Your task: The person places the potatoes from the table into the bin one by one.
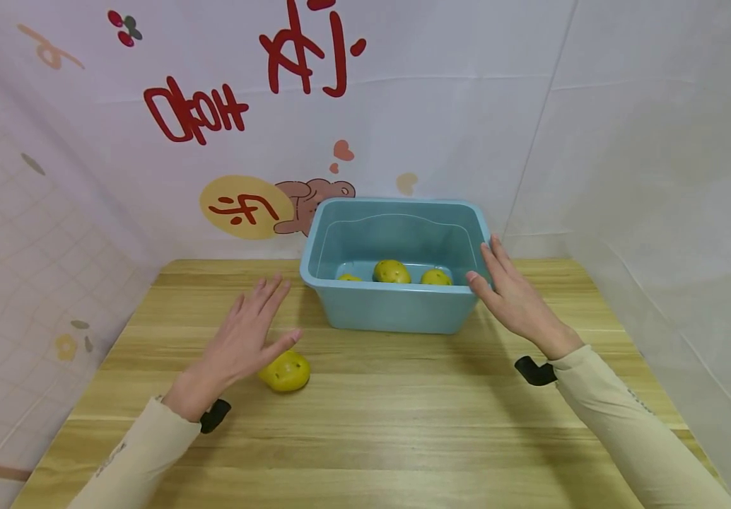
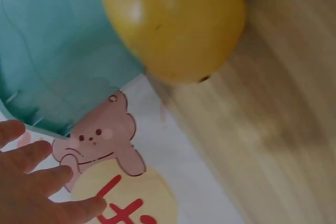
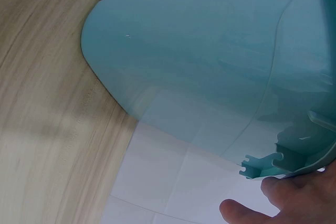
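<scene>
A light blue plastic bin (image 1: 397, 307) stands at the back of the table, with several yellow potatoes (image 1: 392, 271) inside, partly hidden by its front wall. My right hand (image 1: 518, 300) is at the bin's right side, fingers straight and touching the rim, the thumb tip at the front right corner. In the right wrist view, the fingers (image 3: 302, 195) lie along the outside under the rim. Another potato (image 1: 286, 371) lies on the table in front of the bin, to its left. Over and beside it, my left hand (image 1: 241, 339) hovers with spread, straight fingers, holding nothing.
The wooden table (image 1: 378, 424) ends at a white wall covering (image 1: 442, 141) printed with red characters and a bear, close behind the bin. More white covering (image 1: 677, 226) rises along the right edge, and a grid-patterned one (image 1: 41, 247) along the left.
</scene>
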`<state>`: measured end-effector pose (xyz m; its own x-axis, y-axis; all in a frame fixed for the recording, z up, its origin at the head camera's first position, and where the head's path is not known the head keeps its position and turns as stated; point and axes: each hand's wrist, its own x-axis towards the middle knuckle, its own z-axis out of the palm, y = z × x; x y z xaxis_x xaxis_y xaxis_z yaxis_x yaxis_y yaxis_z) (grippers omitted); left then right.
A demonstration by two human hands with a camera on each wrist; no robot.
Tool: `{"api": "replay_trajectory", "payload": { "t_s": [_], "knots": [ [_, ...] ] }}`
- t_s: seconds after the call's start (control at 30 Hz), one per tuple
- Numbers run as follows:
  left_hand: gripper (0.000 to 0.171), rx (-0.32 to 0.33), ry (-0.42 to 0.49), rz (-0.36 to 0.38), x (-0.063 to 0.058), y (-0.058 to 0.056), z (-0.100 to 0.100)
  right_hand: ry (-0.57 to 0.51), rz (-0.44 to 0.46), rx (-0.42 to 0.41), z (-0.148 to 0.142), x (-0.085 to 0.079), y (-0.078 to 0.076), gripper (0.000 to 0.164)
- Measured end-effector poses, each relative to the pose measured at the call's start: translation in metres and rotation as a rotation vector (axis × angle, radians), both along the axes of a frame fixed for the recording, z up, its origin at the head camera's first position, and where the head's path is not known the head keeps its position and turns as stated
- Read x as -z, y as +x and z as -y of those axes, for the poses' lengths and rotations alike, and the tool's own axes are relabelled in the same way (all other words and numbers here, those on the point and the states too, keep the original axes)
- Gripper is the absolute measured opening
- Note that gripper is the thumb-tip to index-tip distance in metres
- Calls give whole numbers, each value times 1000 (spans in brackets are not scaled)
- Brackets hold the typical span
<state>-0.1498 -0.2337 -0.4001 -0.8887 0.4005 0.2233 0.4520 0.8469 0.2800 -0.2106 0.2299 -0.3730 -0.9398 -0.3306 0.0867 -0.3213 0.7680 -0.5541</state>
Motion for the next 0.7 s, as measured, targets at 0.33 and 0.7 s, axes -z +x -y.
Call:
{"api": "replay_trajectory", "payload": {
  "t_s": [0.33,0.7],
  "knots": [
    [86,-11,46,126,26,10,1,-10,-11,-12,0,4,-3,81],
    [86,-2,51,182,46,19,1,-6,-11,-4,0,3,-3,82]
  ]
}}
